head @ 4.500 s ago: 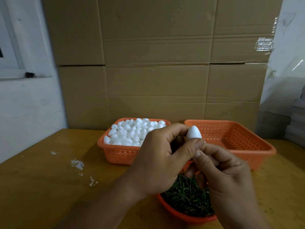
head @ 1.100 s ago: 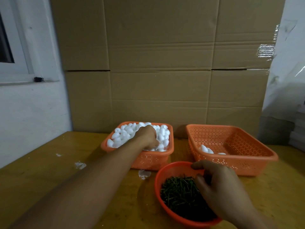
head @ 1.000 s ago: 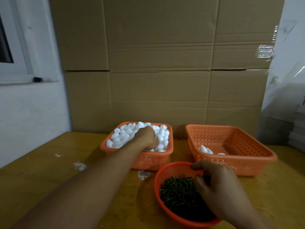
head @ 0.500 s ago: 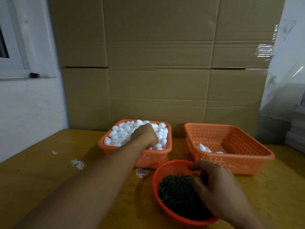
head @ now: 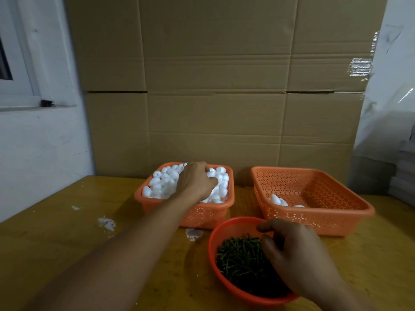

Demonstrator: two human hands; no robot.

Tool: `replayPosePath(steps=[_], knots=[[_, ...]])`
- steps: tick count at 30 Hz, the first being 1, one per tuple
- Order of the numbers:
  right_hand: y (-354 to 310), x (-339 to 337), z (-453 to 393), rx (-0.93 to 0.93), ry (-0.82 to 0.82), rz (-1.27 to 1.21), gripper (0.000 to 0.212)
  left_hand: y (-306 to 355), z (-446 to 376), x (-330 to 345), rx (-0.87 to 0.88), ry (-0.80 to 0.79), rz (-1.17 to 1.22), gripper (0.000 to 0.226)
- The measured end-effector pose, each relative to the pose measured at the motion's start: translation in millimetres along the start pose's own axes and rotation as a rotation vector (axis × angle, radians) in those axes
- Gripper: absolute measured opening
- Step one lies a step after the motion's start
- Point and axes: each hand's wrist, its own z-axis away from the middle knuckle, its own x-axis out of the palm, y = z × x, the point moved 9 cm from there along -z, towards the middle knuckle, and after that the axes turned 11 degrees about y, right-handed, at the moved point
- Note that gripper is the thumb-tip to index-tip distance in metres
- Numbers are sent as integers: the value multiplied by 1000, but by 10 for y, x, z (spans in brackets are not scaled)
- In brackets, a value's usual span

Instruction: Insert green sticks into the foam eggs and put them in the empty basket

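An orange basket [head: 186,218] at the back middle is heaped with white foam eggs [head: 161,182]. My left hand [head: 195,180] reaches into it, palm down, fingers curled among the eggs; what they hold is hidden. A second orange basket [head: 314,223] on the right holds a few foam eggs [head: 277,199] at its near left side. In front, a round red bowl [head: 215,234] is full of green sticks [head: 240,259]. My right hand [head: 298,252] rests over the bowl's right half with thumb and fingertips down in the sticks.
Everything stands on a yellow wooden table [head: 67,243] with white flecks [head: 106,222] on its left part. A tall cardboard sheet [head: 215,108] closes off the back. A white wall and window frame are on the left, and a grey stack [head: 404,176] at the far right.
Earlier both hands held one egg above the bowl. Since then the left hand has reached into the egg basket and the right into the sticks; over the last second both hardly move.
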Motion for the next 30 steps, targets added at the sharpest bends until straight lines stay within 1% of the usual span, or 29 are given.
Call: replayPosePath(steps=[2,4,6,8,10,12,14,17,20,23,26,28,30], knots=[[-5,-1,1,-2,-1,2,20,67,85,-87,51,36,115,12],[1,5,3,-2,-6,2,20,157,179,-165,107,48,164,12],[9,23,4,0,-17,7,20,235,262,-264,124,50,282,10],[18,41,2,6,-29,17,19,307,360,-354,110,22,399,18],[13,56,6,5,-37,18,19,363,453,-397,107,-46,467,29],[8,51,10,4,-29,10,19,391,544,-371,61,-166,565,28],[3,47,8,2,-21,7,19,385,665,-296,-62,-301,730,25],[-8,58,13,-2,-25,15,18,366,869,-185,-270,-470,955,27],[-20,67,19,-11,-35,25,18,396,997,-114,-416,-629,1138,24],[-23,66,25,-17,-33,29,16,464,1015,-139,-433,-710,1254,33],[-24,70,19,-22,-40,21,13,502,1034,-163,-389,-750,1253,37],[-29,88,23,-36,-67,30,10,524,1046,-177,-370,-760,1246,34],[-42,147,38,-60,-130,59,10,558,1042,-204,-340,-756,1245,29]])
